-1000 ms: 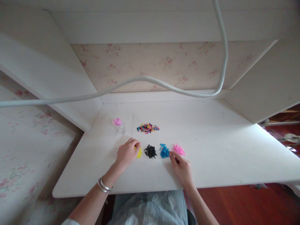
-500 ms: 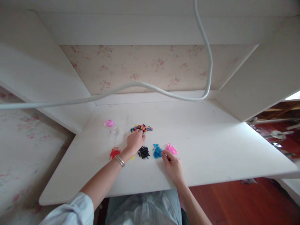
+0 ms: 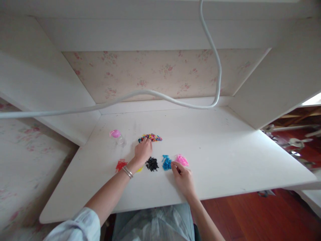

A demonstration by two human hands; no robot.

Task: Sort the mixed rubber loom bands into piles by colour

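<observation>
My left hand (image 3: 143, 150), with bangles at its wrist, reaches to the near edge of a mixed multicoloured pile (image 3: 153, 137) of what look like small rubber bands. Its fingers are bent down into the pile, and their tips are hidden. Beside the blue pile (image 3: 166, 163) is my right hand (image 3: 183, 177), thumb and forefinger pinched together; whatever is between them is too small to make out. The pink pile (image 3: 182, 160) lies just beyond it. Between my hands sits a black pile (image 3: 151, 164). My left wrist partly covers a yellow pile (image 3: 139, 169), with a red pile (image 3: 121, 164) further left.
A small clear container (image 3: 121, 140) with a pink top (image 3: 115, 134) is at the left back of the white desk (image 3: 225, 150). A white cable (image 3: 150, 92) hangs across the view above the desk. Side panels (image 3: 271, 77) enclose the back.
The view has shifted slightly. My left hand stays at the mixed pile, and my right hand keeps its pinch beside the blue pile. The piles look the same.
</observation>
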